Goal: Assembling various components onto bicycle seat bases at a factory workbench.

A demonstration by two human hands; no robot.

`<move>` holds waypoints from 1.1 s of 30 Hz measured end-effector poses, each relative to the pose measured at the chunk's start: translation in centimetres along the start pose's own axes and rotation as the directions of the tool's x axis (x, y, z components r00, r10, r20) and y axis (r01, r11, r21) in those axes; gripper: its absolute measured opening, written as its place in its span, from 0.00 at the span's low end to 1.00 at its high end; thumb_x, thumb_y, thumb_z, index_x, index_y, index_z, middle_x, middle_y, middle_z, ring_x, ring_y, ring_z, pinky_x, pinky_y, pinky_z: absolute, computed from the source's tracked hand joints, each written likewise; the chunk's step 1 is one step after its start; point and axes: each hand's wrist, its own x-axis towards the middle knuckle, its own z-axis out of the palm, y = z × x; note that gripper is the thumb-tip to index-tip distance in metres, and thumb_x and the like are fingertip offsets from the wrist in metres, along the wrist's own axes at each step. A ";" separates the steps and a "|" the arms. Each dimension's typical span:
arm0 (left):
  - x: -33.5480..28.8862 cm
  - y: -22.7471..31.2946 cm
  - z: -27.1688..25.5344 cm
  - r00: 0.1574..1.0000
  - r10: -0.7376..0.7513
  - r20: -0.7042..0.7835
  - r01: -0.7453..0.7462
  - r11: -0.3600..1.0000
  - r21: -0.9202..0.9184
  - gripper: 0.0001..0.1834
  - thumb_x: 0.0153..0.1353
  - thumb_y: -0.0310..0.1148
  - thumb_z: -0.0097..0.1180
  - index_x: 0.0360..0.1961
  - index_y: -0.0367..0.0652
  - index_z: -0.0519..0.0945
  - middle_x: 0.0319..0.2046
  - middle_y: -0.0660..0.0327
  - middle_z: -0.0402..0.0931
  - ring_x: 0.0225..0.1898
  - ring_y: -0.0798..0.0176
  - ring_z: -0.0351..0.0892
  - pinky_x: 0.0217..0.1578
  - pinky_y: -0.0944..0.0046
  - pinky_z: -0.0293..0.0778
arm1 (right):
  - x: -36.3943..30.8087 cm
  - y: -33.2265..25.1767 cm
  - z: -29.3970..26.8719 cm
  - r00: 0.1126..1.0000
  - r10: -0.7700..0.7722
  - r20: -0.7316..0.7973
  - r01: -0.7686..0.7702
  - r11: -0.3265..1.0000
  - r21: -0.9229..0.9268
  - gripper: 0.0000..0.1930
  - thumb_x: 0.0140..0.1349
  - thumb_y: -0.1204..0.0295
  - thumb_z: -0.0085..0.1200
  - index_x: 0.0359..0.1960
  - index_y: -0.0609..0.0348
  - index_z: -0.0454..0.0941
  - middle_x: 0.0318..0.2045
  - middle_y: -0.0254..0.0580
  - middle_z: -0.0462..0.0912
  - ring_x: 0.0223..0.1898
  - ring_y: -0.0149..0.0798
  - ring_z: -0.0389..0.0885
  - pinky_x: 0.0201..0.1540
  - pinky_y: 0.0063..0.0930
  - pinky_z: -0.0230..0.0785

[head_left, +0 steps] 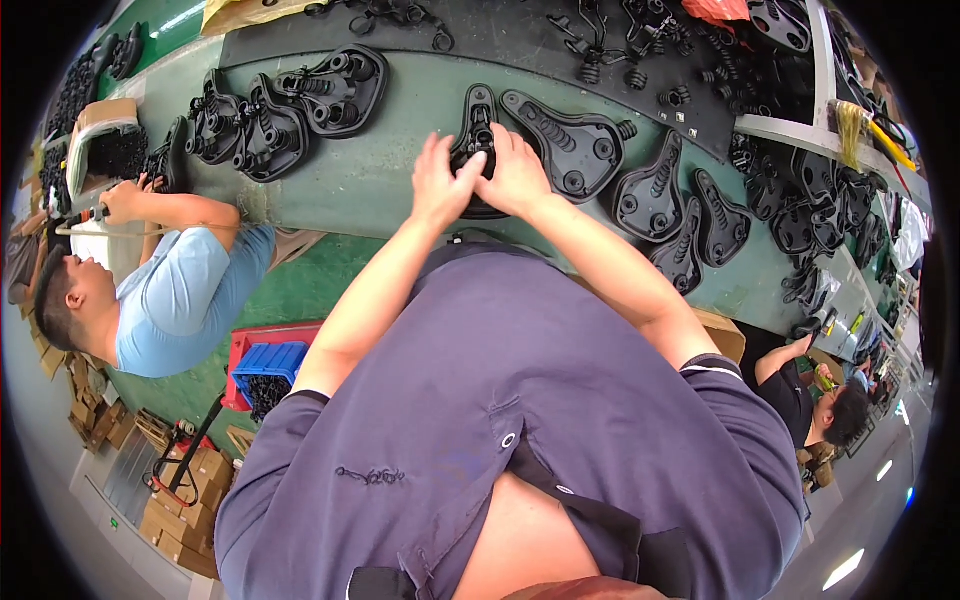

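A black bicycle saddle (480, 102) lies underside up on the green bench in front of me, its narrow nose pointing away. My left hand (443, 182) holds its left side, with the thumb reaching over onto a dark fitting at the middle. From the right, my right hand (514, 172) grips the same saddle, fingers over its far part and thumb close to the left one. Much of the fitting and the wide end are hidden by my hands. Just right of them lies another upturned saddle (572, 148) with a spring along its middle.
More upturned saddles (648, 190) lie to the right, and several with fitted brackets (270, 130) at the left. Springs and metal frames (640, 45) cover a black mat at the back. A co-worker in light blue (180, 290) holds a tool at the left; another person (800, 400) is at the right.
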 end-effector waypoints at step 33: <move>3.5 0.9 2.0 0.998 -0.039 -0.048 0.045 0.990 0.134 0.32 0.69 0.59 0.57 0.56 0.39 0.85 0.51 0.44 0.84 0.54 0.38 0.82 0.58 0.44 0.76 | 1.4 1.2 2.5 0.975 -0.018 -0.222 0.002 0.997 -0.075 0.37 0.66 0.55 0.58 0.71 0.67 0.66 0.63 0.61 0.78 0.60 0.61 0.78 0.65 0.54 0.69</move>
